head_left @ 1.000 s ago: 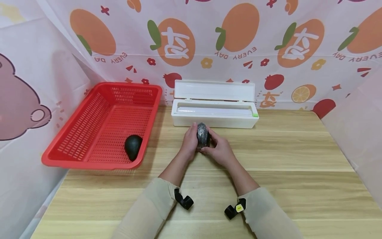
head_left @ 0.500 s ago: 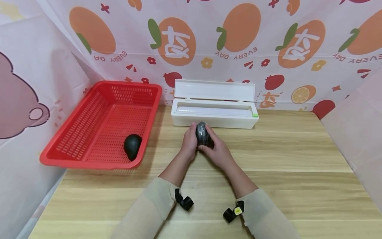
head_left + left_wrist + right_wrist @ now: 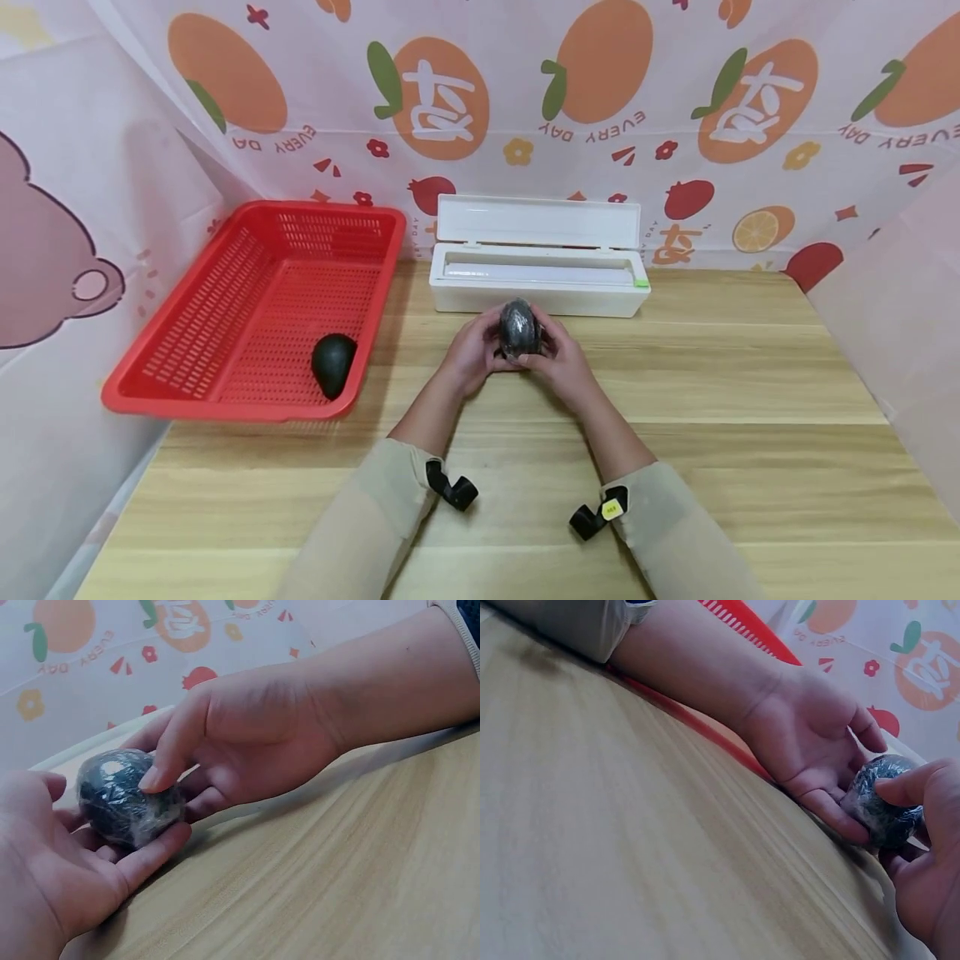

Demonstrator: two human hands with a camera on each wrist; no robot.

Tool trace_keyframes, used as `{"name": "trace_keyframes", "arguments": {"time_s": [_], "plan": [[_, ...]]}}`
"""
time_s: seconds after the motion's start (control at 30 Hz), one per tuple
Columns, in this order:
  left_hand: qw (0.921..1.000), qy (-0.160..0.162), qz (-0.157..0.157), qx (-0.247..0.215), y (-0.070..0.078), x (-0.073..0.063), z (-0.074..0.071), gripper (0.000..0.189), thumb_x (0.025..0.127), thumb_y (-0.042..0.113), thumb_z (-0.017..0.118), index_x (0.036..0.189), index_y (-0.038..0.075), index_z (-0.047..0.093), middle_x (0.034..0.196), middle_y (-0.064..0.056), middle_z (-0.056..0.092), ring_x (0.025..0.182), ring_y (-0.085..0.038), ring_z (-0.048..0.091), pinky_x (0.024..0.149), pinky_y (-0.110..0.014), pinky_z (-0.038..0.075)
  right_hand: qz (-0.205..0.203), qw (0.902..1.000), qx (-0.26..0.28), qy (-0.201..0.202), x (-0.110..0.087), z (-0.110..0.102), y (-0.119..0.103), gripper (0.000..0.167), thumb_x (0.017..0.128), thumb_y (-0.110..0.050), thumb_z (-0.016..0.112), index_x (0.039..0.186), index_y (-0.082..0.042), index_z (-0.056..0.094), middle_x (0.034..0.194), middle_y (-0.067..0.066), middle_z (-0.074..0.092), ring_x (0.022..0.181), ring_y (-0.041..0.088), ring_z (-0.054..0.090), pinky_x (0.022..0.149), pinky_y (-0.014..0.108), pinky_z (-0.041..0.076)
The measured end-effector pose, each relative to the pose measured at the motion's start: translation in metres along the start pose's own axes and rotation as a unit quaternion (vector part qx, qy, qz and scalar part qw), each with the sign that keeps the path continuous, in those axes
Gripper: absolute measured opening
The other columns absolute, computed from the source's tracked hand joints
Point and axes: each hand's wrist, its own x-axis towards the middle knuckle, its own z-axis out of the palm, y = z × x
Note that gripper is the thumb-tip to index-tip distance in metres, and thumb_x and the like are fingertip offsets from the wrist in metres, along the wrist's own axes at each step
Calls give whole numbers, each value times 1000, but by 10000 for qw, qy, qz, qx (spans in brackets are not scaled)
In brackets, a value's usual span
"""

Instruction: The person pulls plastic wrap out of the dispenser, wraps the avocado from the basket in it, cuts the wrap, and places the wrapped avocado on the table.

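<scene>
The white box (image 3: 558, 297) bears a lime-green patch (image 3: 641, 282) at its right end. In front of it, the wrapped fruit (image 3: 519, 329) I hold is blackish green with silvery glints; my sleeves (image 3: 375, 508) are beige. Left of it, the basket (image 3: 318, 292) is red and a second fruit (image 3: 333, 365) dark green. Beneath, the table (image 3: 735, 358) shows tan wood grain; behind, white cloth (image 3: 517, 92) carries orange, red and yellow prints.

- The left hand (image 3: 471, 354) has turned its palm further upward; it lay close against the avocado (image 3: 519, 329), and now a gap shows between palm and fruit.
- The avocado has shifted slightly to the right, and more of its wrapped surface shows.
- The right hand (image 3: 566, 371) has moved a little right, its thumb now farther right at the fruit's near end.
- The forearms have spread wider.
</scene>
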Motion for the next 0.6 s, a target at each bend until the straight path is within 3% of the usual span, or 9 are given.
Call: {"name": "trace_keyframes", "arguments": {"time_s": [0.1,0.2,0.4,0.5,0.6], "plan": [[10000,8,-14,19,0,0,0,45,106,28,35,148,12,43,147,-16,47,112,-26,59,83,-52,57,43,9998,184,33,0,-2,0,84,82,6,71,154,-16,33,157,11,34,143,30,36,117,37,31],[9999,-72,32,136,0,0,-1,46,105,26,43,147,9,42,145,-21,47,111,-27,61,82,-50,58,44,9993,363,35,1,-4,1,83,82,5,71,154,-16,34,156,11,37,143,27,36,118,36,29],[9971,-583,286,404,-5,1,-5,62,93,-5,59,150,7,35,149,-19,42,120,-33,57,84,-44,58,131,9971,753,54,0,-7,1,74,85,5,67,150,-15,38,152,14,41,142,26,38,118,40,30],[9960,-552,415,559,-8,2,-7,68,88,-10,65,148,8,38,146,-18,46,117,-31,60,83,-42,59,158,9964,831,13,0,-8,0,68,87,4,65,149,-11,41,153,14,41,142,25,38,115,35,34],[9924,-290,634,1017,-9,3,-6,67,85,-4,72,145,9,45,141,-16,54,115,-27,62,80,-40,59,210,9963,838,-40,-1,-10,0,65,89,2,64,149,-12,42,153,13,41,141,25,39,108,25,41]]}}
